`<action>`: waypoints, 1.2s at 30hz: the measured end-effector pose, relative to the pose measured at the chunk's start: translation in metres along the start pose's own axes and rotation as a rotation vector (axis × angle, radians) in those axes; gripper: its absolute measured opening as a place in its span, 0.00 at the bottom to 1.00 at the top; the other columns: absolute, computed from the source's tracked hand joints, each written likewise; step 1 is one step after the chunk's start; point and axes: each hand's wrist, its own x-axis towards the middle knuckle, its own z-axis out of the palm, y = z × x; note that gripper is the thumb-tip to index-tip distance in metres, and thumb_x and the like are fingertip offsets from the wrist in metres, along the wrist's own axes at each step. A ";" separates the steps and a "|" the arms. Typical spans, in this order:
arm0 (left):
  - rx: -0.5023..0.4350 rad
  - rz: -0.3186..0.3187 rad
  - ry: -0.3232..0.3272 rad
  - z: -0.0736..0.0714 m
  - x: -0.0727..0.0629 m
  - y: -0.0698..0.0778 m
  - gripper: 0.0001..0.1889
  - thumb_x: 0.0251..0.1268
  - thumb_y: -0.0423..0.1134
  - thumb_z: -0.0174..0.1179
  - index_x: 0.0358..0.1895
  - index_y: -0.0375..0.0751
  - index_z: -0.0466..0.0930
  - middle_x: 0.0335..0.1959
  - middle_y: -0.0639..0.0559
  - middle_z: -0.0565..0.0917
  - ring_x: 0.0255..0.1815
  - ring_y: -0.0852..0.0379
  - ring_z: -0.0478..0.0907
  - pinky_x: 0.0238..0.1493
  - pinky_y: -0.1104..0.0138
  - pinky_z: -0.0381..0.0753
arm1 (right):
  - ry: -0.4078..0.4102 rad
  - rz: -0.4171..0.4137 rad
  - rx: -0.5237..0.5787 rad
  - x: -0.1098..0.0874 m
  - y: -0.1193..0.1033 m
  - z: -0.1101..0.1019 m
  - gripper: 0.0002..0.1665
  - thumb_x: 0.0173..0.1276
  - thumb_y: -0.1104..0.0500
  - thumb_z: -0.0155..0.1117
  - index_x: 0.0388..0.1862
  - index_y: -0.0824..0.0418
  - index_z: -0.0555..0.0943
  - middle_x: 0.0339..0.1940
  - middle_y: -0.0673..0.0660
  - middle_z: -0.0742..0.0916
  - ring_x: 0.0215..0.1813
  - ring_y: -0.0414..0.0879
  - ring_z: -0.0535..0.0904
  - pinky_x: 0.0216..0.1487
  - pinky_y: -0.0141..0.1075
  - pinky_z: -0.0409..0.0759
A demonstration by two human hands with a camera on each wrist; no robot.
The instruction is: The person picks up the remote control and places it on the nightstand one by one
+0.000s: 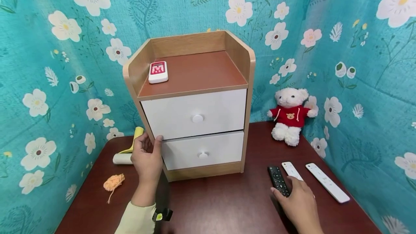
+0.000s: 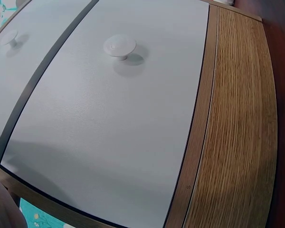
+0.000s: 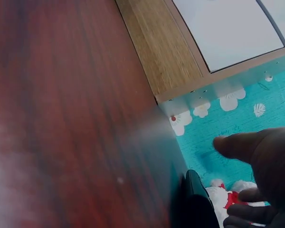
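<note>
A small wooden cabinet with two white drawers stands upright on the dark red-brown table. My left hand grips its left side edge, the thumb on the front near the gap between the drawers and the other fingers round the side panel. Both the upper drawer and the lower drawer sit closed, each with a round white knob. On the right, my right hand hovers at the near end of a black remote. In the right wrist view its thumb and fingers are spread apart, beside the remote's dark end.
Two white remotes, one partly behind my right hand and another, lie right of the black one. A teddy bear sits behind them. Left are a lint roller and orange yarn. A red-and-white remote lies on the cabinet top.
</note>
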 end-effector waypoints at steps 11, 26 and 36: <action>0.027 0.022 -0.007 -0.001 0.000 -0.002 0.23 0.72 0.35 0.75 0.61 0.25 0.79 0.56 0.37 0.91 0.52 0.77 0.84 0.57 0.83 0.81 | -0.124 0.012 -0.095 -0.008 0.004 -0.001 0.53 0.62 0.39 0.81 0.68 0.80 0.77 0.58 0.82 0.84 0.61 0.79 0.80 0.56 0.70 0.81; 0.051 0.014 -0.005 -0.001 0.002 -0.001 0.24 0.72 0.37 0.75 0.62 0.25 0.79 0.58 0.38 0.90 0.53 0.78 0.83 0.59 0.83 0.79 | -0.205 0.046 -0.171 -0.008 0.002 -0.007 0.47 0.60 0.37 0.81 0.55 0.79 0.83 0.38 0.72 0.89 0.43 0.71 0.87 0.43 0.65 0.85; 0.050 0.004 -0.011 -0.002 0.002 -0.003 0.24 0.73 0.38 0.75 0.62 0.25 0.78 0.59 0.39 0.90 0.55 0.78 0.83 0.61 0.83 0.79 | -0.211 0.079 -0.197 -0.007 0.000 -0.008 0.40 0.59 0.40 0.81 0.47 0.77 0.85 0.33 0.68 0.87 0.38 0.66 0.87 0.41 0.63 0.85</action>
